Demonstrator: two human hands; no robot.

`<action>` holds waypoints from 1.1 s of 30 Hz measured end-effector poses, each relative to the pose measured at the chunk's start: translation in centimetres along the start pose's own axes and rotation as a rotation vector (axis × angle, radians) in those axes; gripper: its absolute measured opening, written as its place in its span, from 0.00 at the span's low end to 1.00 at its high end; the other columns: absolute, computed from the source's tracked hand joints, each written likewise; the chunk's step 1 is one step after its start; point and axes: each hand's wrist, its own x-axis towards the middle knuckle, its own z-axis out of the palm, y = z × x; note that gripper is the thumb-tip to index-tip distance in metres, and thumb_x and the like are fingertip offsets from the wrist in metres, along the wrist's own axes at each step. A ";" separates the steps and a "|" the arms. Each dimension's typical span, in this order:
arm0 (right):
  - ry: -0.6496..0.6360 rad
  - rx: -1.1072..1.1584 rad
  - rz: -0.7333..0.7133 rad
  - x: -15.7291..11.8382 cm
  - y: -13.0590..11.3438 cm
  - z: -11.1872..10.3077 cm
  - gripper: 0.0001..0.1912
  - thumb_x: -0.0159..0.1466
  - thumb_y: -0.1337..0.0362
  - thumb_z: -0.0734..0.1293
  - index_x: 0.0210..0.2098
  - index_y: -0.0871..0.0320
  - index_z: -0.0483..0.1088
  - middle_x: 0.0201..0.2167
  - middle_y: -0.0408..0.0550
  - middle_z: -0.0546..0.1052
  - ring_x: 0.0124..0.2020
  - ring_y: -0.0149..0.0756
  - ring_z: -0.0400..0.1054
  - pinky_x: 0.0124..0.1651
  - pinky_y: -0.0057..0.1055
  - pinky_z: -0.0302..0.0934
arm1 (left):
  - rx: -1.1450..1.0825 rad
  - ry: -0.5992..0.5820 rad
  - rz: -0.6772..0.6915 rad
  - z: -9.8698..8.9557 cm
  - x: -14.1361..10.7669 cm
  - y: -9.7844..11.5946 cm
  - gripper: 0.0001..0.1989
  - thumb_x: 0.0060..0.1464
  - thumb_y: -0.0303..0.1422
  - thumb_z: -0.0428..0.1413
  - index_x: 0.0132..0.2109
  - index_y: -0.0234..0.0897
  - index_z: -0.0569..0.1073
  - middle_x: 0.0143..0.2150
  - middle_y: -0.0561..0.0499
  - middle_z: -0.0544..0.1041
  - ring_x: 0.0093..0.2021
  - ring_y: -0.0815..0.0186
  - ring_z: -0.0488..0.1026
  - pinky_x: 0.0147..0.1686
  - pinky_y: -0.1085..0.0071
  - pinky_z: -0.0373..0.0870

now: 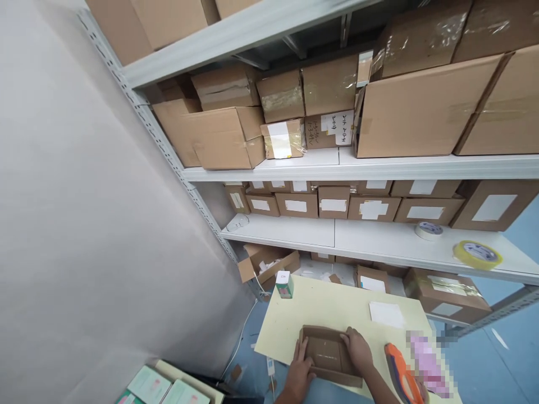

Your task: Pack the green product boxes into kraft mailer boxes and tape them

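Note:
A shallow open cardboard box [337, 376] lies on the pale yellow table, its inside facing up and bare. My left hand [300, 367] grips its left side, with fingers over the wall and the thumb inside. At the opposite end, my right hand [357, 349] is closed round the right wall, fingertips on the rim. Right of that hand lies an orange tape dispenser [402, 375]. A small green and white carton [284, 285] stands near the table's back left corner. White paper sheets [386, 314] lie at the back right.
The yellow table [328, 303] stands before a metal shelf [295, 227] stacked with cardboard boxes. A white tape roll [428, 230] and a clear yellow tape roll [478, 254] sit on it. Green cartons [149, 384] are at lower left. A pixelated purple patch covers something at right.

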 end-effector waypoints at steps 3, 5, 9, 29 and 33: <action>-0.019 0.029 -0.001 -0.5 -0.2 -0.8 0.16 0.70 0.54 0.55 0.38 0.50 0.73 0.42 0.55 0.81 0.50 0.52 0.76 0.53 0.43 0.67 | 0.029 0.036 0.013 0.7 -0.1 -0.2 0.11 0.48 0.37 0.57 0.41 0.48 0.76 0.80 0.59 0.45 0.79 0.54 0.33 0.75 0.46 0.46; -0.017 -0.003 0.004 -1.0 -0.6 -1.4 0.17 0.70 0.53 0.55 0.40 0.51 0.73 0.44 0.56 0.81 0.51 0.52 0.76 0.54 0.43 0.66 | 0.042 0.034 0.036 0.7 -0.5 -0.2 0.11 0.50 0.36 0.57 0.42 0.46 0.77 0.79 0.55 0.48 0.79 0.52 0.33 0.75 0.43 0.47; -0.007 -0.114 0.023 -3.0 -2.0 -1.4 0.20 0.69 0.54 0.57 0.51 0.54 0.74 0.52 0.58 0.79 0.57 0.52 0.72 0.60 0.45 0.62 | 0.018 0.025 0.114 0.0 -2.5 -0.6 0.08 0.56 0.34 0.57 0.43 0.43 0.79 0.79 0.53 0.50 0.79 0.50 0.33 0.74 0.42 0.48; -0.015 0.063 -0.669 -14.4 -25.4 1.6 0.29 0.70 0.54 0.61 0.69 0.53 0.62 0.75 0.51 0.56 0.76 0.48 0.47 0.74 0.49 0.51 | -0.063 0.519 -0.179 -1.0 -28.8 -6.9 0.09 0.54 0.25 0.62 0.42 0.40 0.78 0.78 0.50 0.53 0.78 0.41 0.42 0.71 0.40 0.57; -0.281 0.166 -0.866 -16.9 -30.5 3.5 0.29 0.69 0.54 0.63 0.68 0.51 0.64 0.74 0.50 0.59 0.73 0.48 0.54 0.75 0.49 0.52 | -0.104 0.605 -0.411 0.5 -35.9 -5.9 0.08 0.53 0.27 0.64 0.41 0.41 0.79 0.77 0.49 0.57 0.77 0.42 0.47 0.70 0.39 0.59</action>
